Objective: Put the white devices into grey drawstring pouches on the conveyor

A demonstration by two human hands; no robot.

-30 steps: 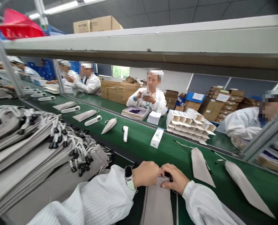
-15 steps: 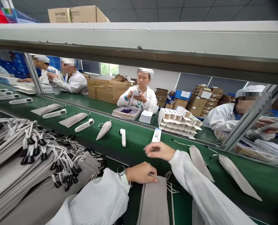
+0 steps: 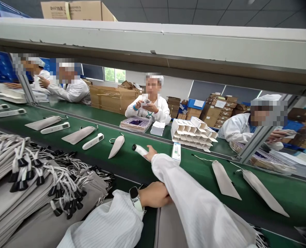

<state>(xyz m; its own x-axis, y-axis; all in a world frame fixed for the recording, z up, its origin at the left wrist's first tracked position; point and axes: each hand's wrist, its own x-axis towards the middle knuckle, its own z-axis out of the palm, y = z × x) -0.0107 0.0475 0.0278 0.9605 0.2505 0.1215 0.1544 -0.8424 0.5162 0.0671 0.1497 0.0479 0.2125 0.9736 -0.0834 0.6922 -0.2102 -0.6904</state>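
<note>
My right hand reaches out over the green belt, its fingers closed around the near end of a white handheld thermometer. The thermometer's dark-tipped end points to the left. Nearer to me, my left hand is curled at the top edge of a grey drawstring pouch; my right sleeve covers its fingertips and part of the pouch. A small white box with a device printed on it stands just beyond my right wrist. A single grey pouch lies on the belt left of the thermometer.
Bundled grey pouches with white cords fill the left side. More thermometers and pouches lie along the green belt. Stacked open white cartons stand across from me. A shelf beam crosses overhead. Several co-workers sit opposite.
My right hand has moved left and away from me and has taken hold of the thermometer, which has turned and tilted. My left hand stays at the pouch, now more curled.
</note>
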